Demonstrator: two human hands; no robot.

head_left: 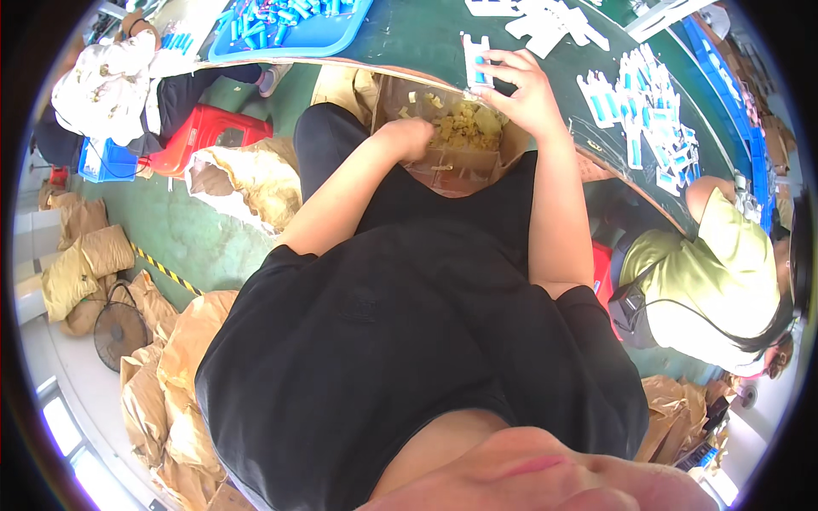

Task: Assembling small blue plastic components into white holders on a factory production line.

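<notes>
At the table's near edge, my right hand (521, 92) pinches a flat white piece (469, 53) with prong-like ends, and some blue shows at the fingers. My left hand (411, 139) is curled over the left side of an open cardboard box (460, 162) below the edge. Its fingertips are hidden, so anything in them cannot be made out. Small yellow pieces (464, 126) lie in the box. Farther right on the table is a pile of white pieces with blue parts (652, 111). Plain white pieces (550, 25) lie beyond my right hand.
A blue tray (341, 43) of small blue parts sits at the table's far left. Co-workers sit at left and right, one in a yellow-green top (707, 264). A red stool (209, 136), an open brown sack (247, 183) and a fan (120, 335) stand to the left.
</notes>
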